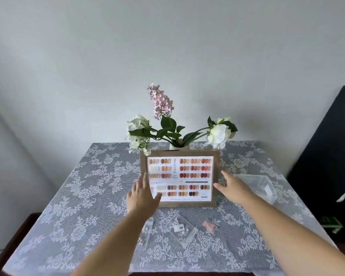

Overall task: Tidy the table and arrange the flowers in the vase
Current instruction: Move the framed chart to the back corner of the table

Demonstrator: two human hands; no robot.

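- Flowers in the vase stand just behind the frame; pushing it back may tip them.
- Left hand and right hand rest open-fingered on the frame's sides, gripping nothing firmly.

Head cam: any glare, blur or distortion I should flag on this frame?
Head view: wide-angle bending, the wall corner at left leans and the table edges splay; glare washes out the framed colour chart, worst along its lower edge; the right hand and clear plastic box are smeared; the white flowers are blown out.

Left hand and right hand flank the standing frame.
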